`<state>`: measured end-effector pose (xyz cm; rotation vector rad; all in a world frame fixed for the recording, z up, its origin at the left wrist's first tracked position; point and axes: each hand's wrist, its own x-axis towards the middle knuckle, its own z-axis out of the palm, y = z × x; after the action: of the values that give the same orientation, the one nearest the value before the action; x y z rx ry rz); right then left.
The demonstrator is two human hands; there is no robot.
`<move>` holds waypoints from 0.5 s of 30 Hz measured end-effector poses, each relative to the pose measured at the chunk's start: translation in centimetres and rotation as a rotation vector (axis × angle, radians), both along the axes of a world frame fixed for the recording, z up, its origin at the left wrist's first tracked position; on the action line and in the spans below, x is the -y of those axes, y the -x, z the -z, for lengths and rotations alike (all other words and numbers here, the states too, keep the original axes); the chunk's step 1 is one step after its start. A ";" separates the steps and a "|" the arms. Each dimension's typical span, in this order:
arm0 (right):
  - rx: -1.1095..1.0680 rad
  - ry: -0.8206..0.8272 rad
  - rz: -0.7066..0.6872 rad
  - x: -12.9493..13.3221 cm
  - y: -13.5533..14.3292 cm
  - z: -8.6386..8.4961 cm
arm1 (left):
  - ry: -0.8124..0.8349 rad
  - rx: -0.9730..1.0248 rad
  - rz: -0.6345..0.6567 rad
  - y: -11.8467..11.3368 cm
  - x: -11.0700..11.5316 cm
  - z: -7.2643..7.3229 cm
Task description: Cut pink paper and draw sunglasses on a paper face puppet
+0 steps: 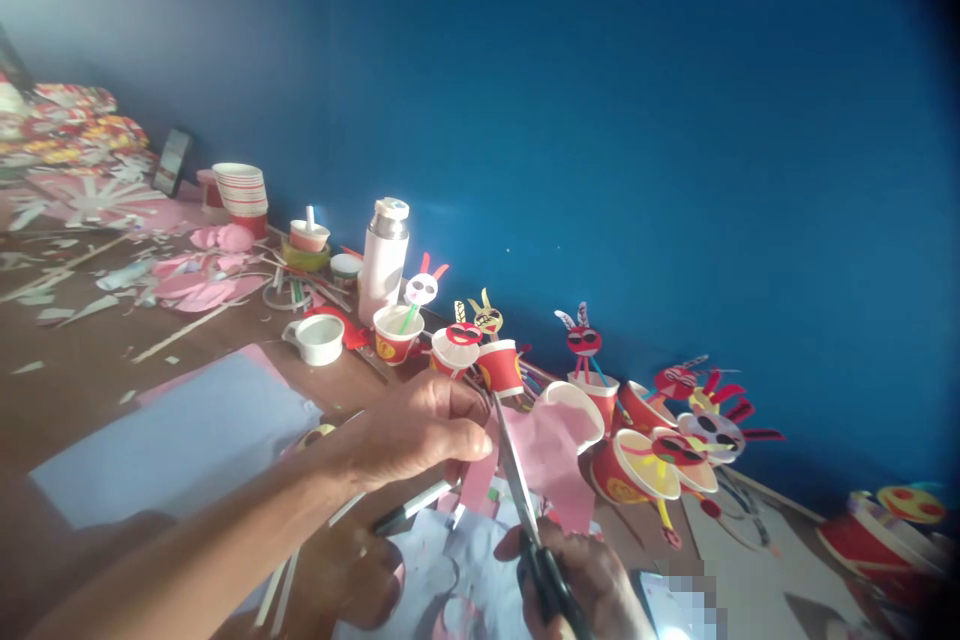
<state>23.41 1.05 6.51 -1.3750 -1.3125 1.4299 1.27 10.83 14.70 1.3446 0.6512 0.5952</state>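
Note:
My left hand pinches a piece of pink paper between thumb and fingers. Black-handled scissors are gripped in my right hand, with the blades pointing up and away from me against the pink paper. The paper hangs on both sides of the blades, its right part in front of a paper cup. Below the hands lie pale blue cut sheets and a marker.
Red paper cups with paper faces line the blue wall. A white flask, a small white cup and stacked paper cups stand left. Blue sheets lie near my left forearm. A lit phone is at lower right.

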 end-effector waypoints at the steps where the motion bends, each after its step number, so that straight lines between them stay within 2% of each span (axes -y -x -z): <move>1: 0.004 -0.010 -0.002 0.0 0.1 -0.1 | 0.006 -0.006 0.000 0.0 0.0 0.0; 5: 0.043 -0.074 -0.006 0.4 0.5 -0.4 | 0.051 0.025 0.019 -0.3 0.1 -0.1; 10: 0.109 -0.165 0.036 1.2 0.6 -0.1 | 0.030 0.007 0.057 -0.2 0.3 -0.6; 15: 0.164 -0.220 0.004 0.9 0.0 0.4 | 0.051 0.042 0.073 0.0 0.0 -0.1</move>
<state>23.36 0.11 6.08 -1.3673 -1.5221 1.1506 1.25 10.83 14.81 1.2993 0.5775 0.5431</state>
